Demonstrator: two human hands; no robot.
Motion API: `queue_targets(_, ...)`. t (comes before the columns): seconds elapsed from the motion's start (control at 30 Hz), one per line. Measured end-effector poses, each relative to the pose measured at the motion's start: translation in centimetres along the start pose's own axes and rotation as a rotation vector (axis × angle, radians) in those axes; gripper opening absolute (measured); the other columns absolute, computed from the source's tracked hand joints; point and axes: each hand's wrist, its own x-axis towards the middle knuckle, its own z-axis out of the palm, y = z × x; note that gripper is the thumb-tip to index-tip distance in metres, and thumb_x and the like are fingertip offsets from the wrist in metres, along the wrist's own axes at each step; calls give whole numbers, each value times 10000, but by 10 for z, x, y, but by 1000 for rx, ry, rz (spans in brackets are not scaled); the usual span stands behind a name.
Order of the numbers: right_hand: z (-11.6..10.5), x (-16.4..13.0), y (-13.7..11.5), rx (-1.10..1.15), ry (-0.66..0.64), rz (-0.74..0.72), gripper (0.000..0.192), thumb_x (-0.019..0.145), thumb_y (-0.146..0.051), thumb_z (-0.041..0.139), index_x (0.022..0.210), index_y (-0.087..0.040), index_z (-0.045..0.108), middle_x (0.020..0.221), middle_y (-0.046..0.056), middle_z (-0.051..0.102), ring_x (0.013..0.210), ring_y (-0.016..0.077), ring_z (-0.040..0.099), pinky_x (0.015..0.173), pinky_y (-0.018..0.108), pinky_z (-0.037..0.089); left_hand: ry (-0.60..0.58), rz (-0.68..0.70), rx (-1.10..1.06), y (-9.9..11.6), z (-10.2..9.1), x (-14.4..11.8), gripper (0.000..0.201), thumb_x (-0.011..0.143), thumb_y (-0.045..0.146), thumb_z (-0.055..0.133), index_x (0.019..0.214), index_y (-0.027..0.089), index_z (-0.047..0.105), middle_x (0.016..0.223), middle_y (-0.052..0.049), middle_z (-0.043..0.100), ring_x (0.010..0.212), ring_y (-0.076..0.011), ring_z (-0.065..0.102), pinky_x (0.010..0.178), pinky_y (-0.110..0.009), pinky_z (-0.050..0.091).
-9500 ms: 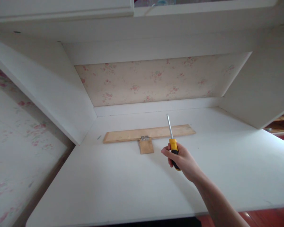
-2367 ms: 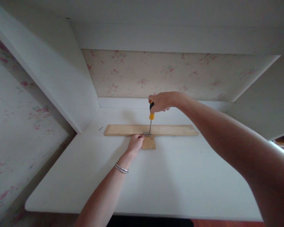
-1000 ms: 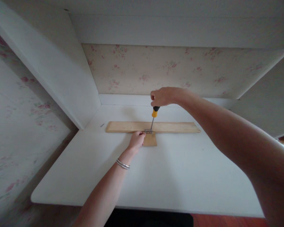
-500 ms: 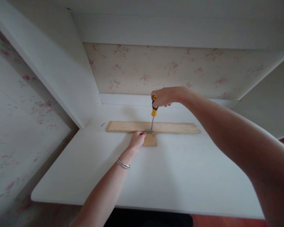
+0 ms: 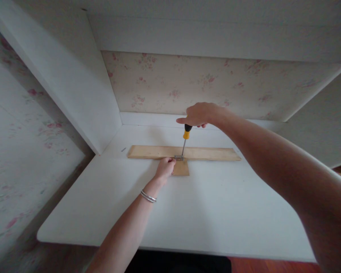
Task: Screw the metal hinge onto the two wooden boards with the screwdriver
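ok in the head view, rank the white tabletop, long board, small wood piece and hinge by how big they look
1. White tabletop
2. Long board
3. Small wood piece, partly hidden by the left hand
4. Hinge

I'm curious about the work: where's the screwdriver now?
Near the centre of the head view: the screwdriver is in the right hand, its tip at the right end of the hinge.

Screwdriver (image 5: 186, 135): no brand or lettering legible on it
Hinge (image 5: 179, 157): too small to make out any marking
Long board (image 5: 210, 153): no print or numbers legible
Table (image 5: 230, 212): no sign or label legible
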Motion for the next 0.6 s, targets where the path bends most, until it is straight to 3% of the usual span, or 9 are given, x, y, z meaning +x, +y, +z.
queue_targets(0.1,1,4,0,-62,46,23,445,798,-555,496,842,-148,671,604,113,606,640,250,593,587,344,408,-2,3,6,0,0,0,221,778,287,500,596,183,431,415,69,334,334,-62,333,352,-186,187)
queue_targets(0.17,0,5,2,10,-25,-39,352,785,-463,543,928,-164,660,657,99,630,614,227,591,560,321,407,-4,2,0,1,0,-1,213,776,282,505,600,182,438,414,70,338,335,-60,333,355,-183,196)
queue_targets(0.27,-2,3,1,118,-103,-100,383,748,-441,596,1042,-198,623,741,72,653,605,201,594,538,294,413,-7,-9,-15,3,0,-3,209,775,286,519,609,180,449,420,74,338,335,-54,326,361,-180,201)
queue_targets(0.37,-5,-1,-4,27,-59,-31,422,767,-543,536,903,-164,661,678,85,639,593,215,592,554,325,421,-1,-25,-21,5,0,-3,214,781,287,522,613,180,444,422,77,333,333,-52,322,361,-180,195)
queue_targets(0.47,-7,-1,-6,-40,-38,-4,386,792,-492,509,805,-140,669,640,92,629,579,215,592,562,335,426,-1,-36,-14,6,0,-4,206,786,283,521,623,180,449,422,76,337,335,-55,329,362,-181,191)
queue_targets(0.53,-7,1,-4,38,-100,-53,322,764,-421,566,915,-152,661,700,82,649,589,199,600,546,305,433,-5,-38,-7,6,-1,-4,193,788,285,526,639,176,470,427,74,346,339,-55,335,365,-180,194)
queue_targets(0.6,-7,4,-1,119,-156,-80,385,735,-419,617,1037,-180,628,774,77,663,616,192,609,535,281,437,-4,-36,-5,6,-1,-4,192,788,296,537,649,173,486,432,73,357,343,-55,340,371,-179,198)
